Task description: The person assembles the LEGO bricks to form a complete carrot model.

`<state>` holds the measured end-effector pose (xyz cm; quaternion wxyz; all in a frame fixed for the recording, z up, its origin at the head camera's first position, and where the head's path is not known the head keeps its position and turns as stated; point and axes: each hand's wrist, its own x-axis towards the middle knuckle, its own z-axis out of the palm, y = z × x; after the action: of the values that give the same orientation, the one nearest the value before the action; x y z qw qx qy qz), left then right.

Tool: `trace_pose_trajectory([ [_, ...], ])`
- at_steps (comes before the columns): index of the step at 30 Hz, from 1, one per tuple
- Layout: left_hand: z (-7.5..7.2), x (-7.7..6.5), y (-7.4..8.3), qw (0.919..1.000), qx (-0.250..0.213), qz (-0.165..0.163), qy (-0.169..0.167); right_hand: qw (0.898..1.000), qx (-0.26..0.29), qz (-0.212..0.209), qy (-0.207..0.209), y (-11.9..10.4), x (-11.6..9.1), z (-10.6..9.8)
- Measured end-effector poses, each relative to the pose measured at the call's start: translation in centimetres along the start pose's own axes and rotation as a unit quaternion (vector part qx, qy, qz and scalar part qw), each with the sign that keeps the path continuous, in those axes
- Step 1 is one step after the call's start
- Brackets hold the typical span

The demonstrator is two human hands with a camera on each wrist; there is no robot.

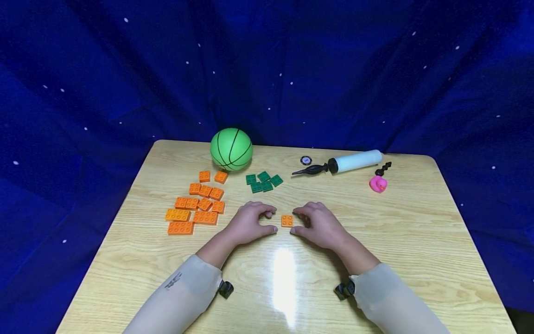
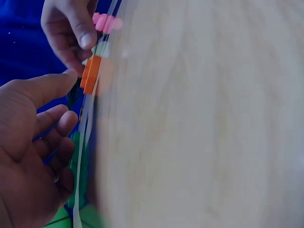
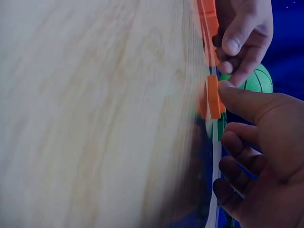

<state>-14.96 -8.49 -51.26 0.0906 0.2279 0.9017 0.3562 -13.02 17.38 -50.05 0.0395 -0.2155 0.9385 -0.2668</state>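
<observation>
A small square orange toy brick (image 1: 287,221) lies studs up on the table between my two hands. My left hand (image 1: 251,224) is just to its left, thumb and fingers spread apart with nothing between them. On the other side, closer to the brick, is my right hand (image 1: 318,225), its thumb and fingers parted and loosely bent. In the right wrist view the right thumb overlaps the orange brick (image 3: 213,97). The left wrist view shows the brick (image 2: 91,75) beyond the tip of the left thumb.
Several orange bricks (image 1: 205,217) are spread at the left, with several green bricks (image 1: 262,186) behind the hands. A green ball (image 1: 231,149) is at the back. Back right are a round chip (image 1: 306,160), a hand pump (image 1: 356,162), a black piece (image 1: 383,169) and a pink duck (image 1: 378,183).
</observation>
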Motion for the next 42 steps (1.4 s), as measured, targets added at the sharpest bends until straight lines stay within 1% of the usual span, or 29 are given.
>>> trace_pose_trajectory([
  [4,0.7,0.7,0.2,0.9996,0.026,0.003,-0.007,1.0,-0.007,0.0,-0.006,-0.1,0.3,0.2],
  [8,1.1,1.3,0.2,0.9991,0.041,0.002,-0.013,1.0,-0.008,0.002,-0.009,-0.3,0.5,0.4],
  [14,1.4,1.7,0.7,0.998,0.059,0.003,-0.022,1.0,-0.011,0.003,-0.012,-0.5,0.8,0.5],
  [23,1.7,2.5,1.4,0.9951,0.095,-0.001,-0.029,1.0,-0.027,0.001,-0.009,-0.3,1.1,0.7],
  [28,1.8,2.9,1.7,0.9944,0.101,-0.005,-0.033,0.999,-0.035,0.011,-0.01,-0.2,1.1,0.6],
  [33,1.7,3.1,1.9,0.9939,0.105,-0.007,-0.034,0.999,-0.033,0.011,-0.01,0.0,1.2,0.5],
  [42,1.9,3.1,2.0,0.9946,0.097,-0.012,-0.036,1.0,-0.024,0.017,-0.009,0.2,1.1,0.6],
])
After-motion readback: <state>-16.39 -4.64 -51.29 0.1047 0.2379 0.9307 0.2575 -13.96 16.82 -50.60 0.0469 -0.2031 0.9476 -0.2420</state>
